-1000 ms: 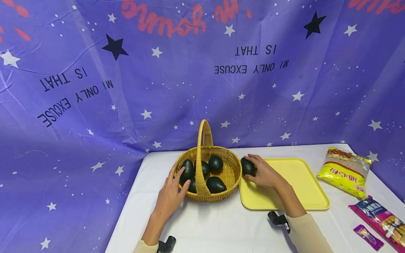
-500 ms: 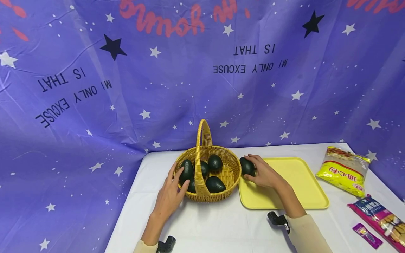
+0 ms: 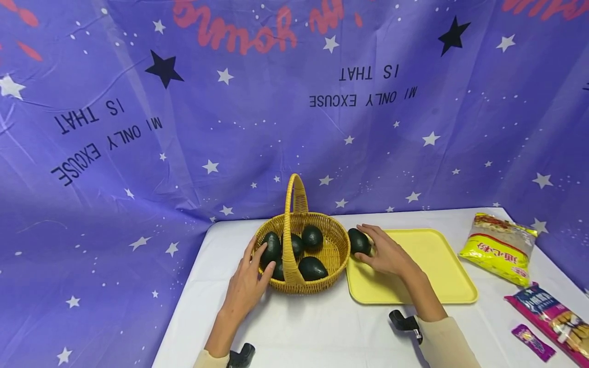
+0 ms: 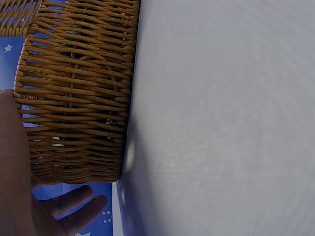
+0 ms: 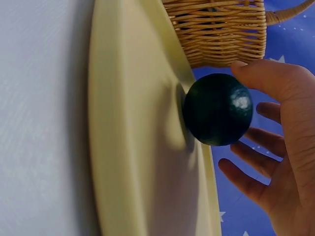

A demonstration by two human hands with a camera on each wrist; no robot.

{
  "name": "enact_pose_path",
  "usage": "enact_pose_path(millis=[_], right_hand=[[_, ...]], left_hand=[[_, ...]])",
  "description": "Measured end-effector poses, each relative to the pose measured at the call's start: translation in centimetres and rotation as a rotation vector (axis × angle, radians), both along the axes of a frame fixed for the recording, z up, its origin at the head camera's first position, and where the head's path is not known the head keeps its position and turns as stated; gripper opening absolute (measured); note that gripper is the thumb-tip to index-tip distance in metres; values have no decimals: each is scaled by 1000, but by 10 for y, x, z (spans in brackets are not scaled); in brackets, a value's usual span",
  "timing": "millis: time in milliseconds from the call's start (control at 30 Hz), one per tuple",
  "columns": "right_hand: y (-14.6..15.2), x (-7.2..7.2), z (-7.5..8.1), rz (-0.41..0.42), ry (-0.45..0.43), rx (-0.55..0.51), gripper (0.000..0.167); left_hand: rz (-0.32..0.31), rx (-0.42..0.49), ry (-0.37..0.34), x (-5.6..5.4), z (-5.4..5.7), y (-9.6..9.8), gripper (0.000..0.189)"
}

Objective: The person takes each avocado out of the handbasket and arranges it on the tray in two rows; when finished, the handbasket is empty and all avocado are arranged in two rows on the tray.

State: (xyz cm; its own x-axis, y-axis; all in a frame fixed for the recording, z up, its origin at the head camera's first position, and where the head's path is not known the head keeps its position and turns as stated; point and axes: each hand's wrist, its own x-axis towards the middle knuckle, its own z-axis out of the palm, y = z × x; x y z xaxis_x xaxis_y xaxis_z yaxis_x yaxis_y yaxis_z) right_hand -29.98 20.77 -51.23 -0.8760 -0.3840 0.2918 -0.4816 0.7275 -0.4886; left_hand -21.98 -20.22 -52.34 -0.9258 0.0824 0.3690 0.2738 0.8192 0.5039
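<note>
In the head view a dark green avocado (image 3: 359,241) rests on the left end of the yellow tray (image 3: 442,266), right beside the wicker basket (image 3: 308,289). My right hand (image 3: 384,250) is spread around its right side. Its thumb tip is at the avocado's edge in the right wrist view, and the other fingers (image 5: 246,182) are loosely bent, with visible gaps. Several more avocados (image 3: 313,268) lie inside the basket, partly hidden by its handle. My left hand (image 3: 246,283) rests against the basket's left rim with fingers spread, one reaching over an avocado (image 3: 271,248).
At the right of the white table (image 3: 294,332) lie a yellow food bag (image 3: 499,250), a pink and blue snack packet (image 3: 552,317) and a small purple packet (image 3: 534,342). A purple starred cloth (image 3: 276,128) hangs behind the table. The basket's tall handle (image 3: 290,225) arches upward.
My right hand's fingers have loosened, and a gap now shows between palm and avocado. The left hand stays at the basket. The head view has shifted slightly.
</note>
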Motion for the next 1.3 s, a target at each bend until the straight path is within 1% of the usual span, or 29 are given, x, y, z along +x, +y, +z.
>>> enact_pose_path(millis=[133, 300, 600, 733, 867, 967, 1133, 1300], right_hand=[[-1, 6, 7, -26, -7, 4, 84], [-2, 12, 14, -47, 16, 7, 81], [-9, 22, 28, -73, 21, -5, 79], [-15, 27, 32, -72, 64, -26, 76], [-22, 30, 37, -43, 155, -67, 69], [-28, 31, 40, -5, 200, -94, 65], [-39, 33, 43, 54, 208, -116, 63], [-48, 33, 41, 106, 199, -147, 60]], left_hand=[[0, 1, 6, 0, 0, 0, 67], [-6, 2, 17, 0, -1, 0, 67], [-7, 8, -5, 0, 0, -1, 66], [-4, 7, -19, -1, 0, 0, 64], [-3, 7, -24, 0, 0, 0, 64], [-5, 10, -21, 0, 0, 0, 65], [-6, 12, -23, 0, -1, 0, 67], [-6, 10, -27, 0, -1, 0, 67]])
